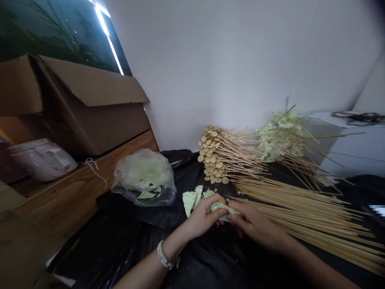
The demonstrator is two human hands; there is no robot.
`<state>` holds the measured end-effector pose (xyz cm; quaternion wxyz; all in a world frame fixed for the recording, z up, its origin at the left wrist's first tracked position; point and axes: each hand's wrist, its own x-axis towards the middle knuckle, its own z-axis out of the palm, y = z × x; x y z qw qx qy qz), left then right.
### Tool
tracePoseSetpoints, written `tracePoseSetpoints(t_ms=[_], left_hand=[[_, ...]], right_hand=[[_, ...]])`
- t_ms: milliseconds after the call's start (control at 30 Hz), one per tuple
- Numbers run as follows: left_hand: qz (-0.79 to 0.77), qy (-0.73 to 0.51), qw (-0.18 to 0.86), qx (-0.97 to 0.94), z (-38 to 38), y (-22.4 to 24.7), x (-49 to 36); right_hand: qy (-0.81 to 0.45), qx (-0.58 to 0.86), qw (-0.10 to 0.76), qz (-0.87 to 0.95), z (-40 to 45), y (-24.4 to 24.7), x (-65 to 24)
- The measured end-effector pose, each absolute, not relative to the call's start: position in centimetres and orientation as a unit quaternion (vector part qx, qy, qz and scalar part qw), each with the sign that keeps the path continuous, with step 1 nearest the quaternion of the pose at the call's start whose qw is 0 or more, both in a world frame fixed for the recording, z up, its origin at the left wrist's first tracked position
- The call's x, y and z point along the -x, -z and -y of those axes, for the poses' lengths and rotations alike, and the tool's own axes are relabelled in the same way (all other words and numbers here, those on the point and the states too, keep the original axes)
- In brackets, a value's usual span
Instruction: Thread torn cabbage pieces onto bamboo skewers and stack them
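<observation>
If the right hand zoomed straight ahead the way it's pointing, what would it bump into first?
Besides the cabbage leaf both hands grip, the right hand would probably bump the left hand first. Exact depth is hard to judge.

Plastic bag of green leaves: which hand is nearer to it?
Left. The left hand is to the right of the plastic bag; the right hand is farther right, beyond the left.

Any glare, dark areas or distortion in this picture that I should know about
Head view: the bright strip at upper left is blown out; head view: the black plastic at lower left is dim; head view: the cardboard box looks skewed, probably by a wide lens; head view: blocky pixels mark the right edge.
</observation>
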<state>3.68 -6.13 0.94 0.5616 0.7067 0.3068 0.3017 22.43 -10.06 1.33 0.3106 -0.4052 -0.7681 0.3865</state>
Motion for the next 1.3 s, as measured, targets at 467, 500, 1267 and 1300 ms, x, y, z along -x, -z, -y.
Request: tracePoseSetpoints(t_ms=[467, 500, 1267, 1300], left_hand=[[-0.250, -0.345, 0.740, -0.520, 5.6, -0.5, -3.8], [-0.249, -0.365, 0.750, -0.492, 5.6, -0.5, -3.9], [-0.303, -0.275, 0.379, -0.830, 4.7, -1.7, -2.5], [-0.296, -0.268, 0.355, -0.845, 4.8, -1.7, -2.5]], right_hand=[[-0.646, 0.295, 0.366, 0.601, 9.4, -0.4, -22.1], [-0.643, 0.291, 0.392, 0.590, 9.4, -0.5, -21.9], [-0.617, 0.354, 0.533, 0.459, 8.3, 0.2, -22.1], [-0.613, 0.355, 0.528, 0.468, 8.4, 0.2, -21.9]])
